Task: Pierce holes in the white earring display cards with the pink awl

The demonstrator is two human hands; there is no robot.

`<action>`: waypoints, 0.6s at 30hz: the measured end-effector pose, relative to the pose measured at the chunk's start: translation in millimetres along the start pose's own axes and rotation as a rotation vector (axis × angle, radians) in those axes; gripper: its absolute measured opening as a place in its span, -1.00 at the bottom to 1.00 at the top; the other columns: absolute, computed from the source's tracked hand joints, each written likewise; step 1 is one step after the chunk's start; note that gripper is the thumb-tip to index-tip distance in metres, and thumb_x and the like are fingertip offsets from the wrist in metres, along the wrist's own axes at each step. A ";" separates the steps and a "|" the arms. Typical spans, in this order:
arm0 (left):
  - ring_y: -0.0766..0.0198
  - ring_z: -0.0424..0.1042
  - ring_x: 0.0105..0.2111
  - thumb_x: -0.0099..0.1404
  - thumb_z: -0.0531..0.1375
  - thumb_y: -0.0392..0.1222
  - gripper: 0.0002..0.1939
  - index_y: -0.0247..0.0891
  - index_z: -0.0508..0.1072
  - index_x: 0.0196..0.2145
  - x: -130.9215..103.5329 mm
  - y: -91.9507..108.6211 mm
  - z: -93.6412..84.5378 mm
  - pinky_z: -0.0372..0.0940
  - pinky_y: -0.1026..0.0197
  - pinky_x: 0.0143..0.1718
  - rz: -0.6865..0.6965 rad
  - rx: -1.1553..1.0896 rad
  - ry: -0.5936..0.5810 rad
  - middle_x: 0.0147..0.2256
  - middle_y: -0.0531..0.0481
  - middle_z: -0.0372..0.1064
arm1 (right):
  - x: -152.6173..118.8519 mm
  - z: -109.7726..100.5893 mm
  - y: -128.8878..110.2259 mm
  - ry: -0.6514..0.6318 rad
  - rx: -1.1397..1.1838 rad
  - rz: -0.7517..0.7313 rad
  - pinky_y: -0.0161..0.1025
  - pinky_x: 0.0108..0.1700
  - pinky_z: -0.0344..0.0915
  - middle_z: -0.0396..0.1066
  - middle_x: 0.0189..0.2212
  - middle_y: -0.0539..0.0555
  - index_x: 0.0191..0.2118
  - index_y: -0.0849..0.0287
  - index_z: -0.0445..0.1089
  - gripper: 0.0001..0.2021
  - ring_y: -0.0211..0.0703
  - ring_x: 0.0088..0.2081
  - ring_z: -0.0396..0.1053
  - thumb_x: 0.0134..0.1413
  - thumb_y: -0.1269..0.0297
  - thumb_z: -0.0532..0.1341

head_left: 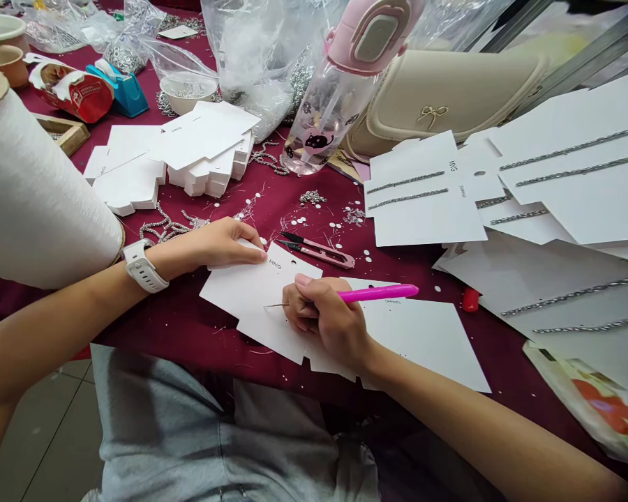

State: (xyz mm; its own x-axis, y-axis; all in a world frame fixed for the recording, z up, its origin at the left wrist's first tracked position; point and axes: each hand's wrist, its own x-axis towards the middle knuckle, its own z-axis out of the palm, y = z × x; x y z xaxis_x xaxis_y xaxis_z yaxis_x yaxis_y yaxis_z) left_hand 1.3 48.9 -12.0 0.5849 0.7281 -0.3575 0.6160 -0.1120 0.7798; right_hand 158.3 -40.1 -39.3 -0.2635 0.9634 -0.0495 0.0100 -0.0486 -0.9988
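My right hand (pixel 327 317) grips an awl with a bright pink handle (pixel 382 292). Its thin metal needle (pixel 276 305) touches, or nearly touches, a white display card (pixel 235 296) printed "MNG". The card's upper left corner is pinched in my left hand (pixel 233 242), thumb on top and the other fingers partly hidden. More white cards (pixel 429 335) lie overlapped under my right hand and to its right. Just beyond the card rests a pair of pink-handled thread snips (pixel 319 249), blades pointing left.
Stacked blank cards (pixel 209 143) stand at the back left, near a big white thread spool (pixel 42 181). A pink-lidded bottle (pixel 329 104) stands before a cream handbag (pixel 450 90). Cards carrying silver chains (pixel 423 188) fill the right. Loose chains (pixel 162 226) and white scraps litter the red cloth.
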 end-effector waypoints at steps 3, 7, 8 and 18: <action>0.43 0.21 -0.62 0.02 0.15 -0.09 -0.76 -0.35 0.42 -0.46 -0.2 -0.2 0.1 0.01 0.38 -0.65 0.008 0.010 0.002 -0.57 0.05 0.29 | -1.0 1.8 -1.0 -0.040 -0.124 -0.067 -0.29 -0.62 -0.08 -0.09 -0.80 -0.09 -0.75 0.13 -0.10 -0.61 -0.39 -0.72 -0.10 0.06 0.25 -0.11; 0.42 0.22 -0.61 0.03 0.14 -0.08 -0.75 -0.35 0.43 -0.44 -0.4 -0.2 0.1 0.02 0.37 -0.64 0.008 0.009 -0.004 -0.56 0.05 0.30 | -1.4 3.7 -2.9 -0.079 -0.265 -0.115 -0.29 -0.58 -0.06 -0.07 -0.77 -0.08 -0.73 0.14 -0.07 -0.63 -0.38 -0.68 -0.09 0.04 0.26 -0.08; 0.42 0.21 -0.61 0.03 0.14 -0.08 -0.74 -0.35 0.43 -0.44 -0.4 -0.4 0.1 0.02 0.37 -0.64 0.009 0.012 -0.002 -0.56 0.05 0.30 | -1.2 3.3 -3.0 -0.070 -0.225 -0.101 -0.30 -0.59 -0.07 -0.07 -0.78 -0.08 -0.74 0.14 -0.07 -0.63 -0.38 -0.69 -0.09 0.03 0.25 -0.07; 0.42 0.22 -0.61 0.03 0.14 -0.06 -0.73 -0.34 0.44 -0.43 0.5 -2.4 -1.1 0.02 0.37 -0.62 0.032 0.047 0.002 -0.55 0.05 0.32 | 0.7 -1.9 -2.3 0.070 0.187 0.074 -0.33 -0.71 -0.17 -0.15 -0.85 -0.10 -0.81 0.13 -0.12 -0.63 -0.41 -0.77 -0.13 -0.10 0.27 -0.02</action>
State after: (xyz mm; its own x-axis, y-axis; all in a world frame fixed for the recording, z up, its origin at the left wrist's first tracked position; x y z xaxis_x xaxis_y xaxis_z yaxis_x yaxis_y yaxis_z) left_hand -0.5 50.2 -13.5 0.6038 0.7248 -0.3317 0.6209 -0.1667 0.7660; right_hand 159.9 -38.9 -37.0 -0.2007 0.9711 -0.1291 -0.1541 -0.1614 -0.9748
